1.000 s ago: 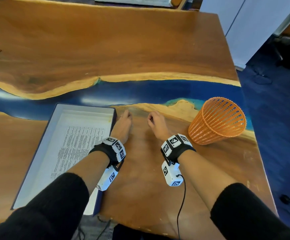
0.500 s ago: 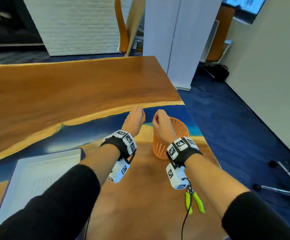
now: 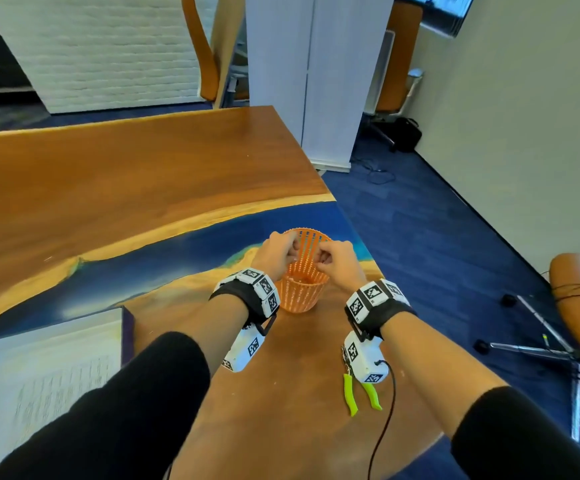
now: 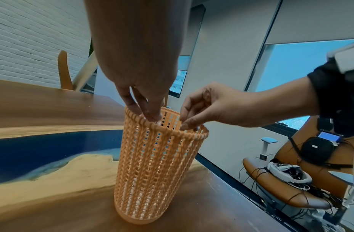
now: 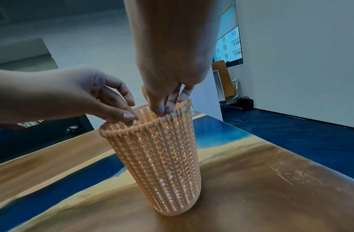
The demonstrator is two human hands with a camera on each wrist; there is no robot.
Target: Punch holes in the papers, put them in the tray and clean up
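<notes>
An orange lattice basket [image 3: 302, 292] [image 4: 156, 164] [image 5: 162, 157] stands upright near the table's right edge. Both hands hover over its mouth. My left hand [image 3: 290, 252] [image 4: 152, 117] [image 5: 130, 120] has its fingertips bunched at the left rim, with a small white speck at them. My right hand [image 3: 319, 258] [image 4: 185, 125] [image 5: 166, 109] pinches its fingertips together at the right rim; what they hold is too small to see. White paper bits show through the lattice at the basket's bottom. A tray [image 3: 127, 327] at the lower left holds printed papers [image 3: 46, 375].
A hole punch with green handles [image 3: 361, 393] lies on the table [image 3: 143, 174] under my right wrist. The table ends just right of the basket, over blue carpet. An orange chair [image 3: 579, 282] and a tripod [image 3: 541, 351] are on the floor at right.
Both hands rose from the tabletop and moved right to the basket's mouth. The head view swung up and right, so the tray slid to the lower left.
</notes>
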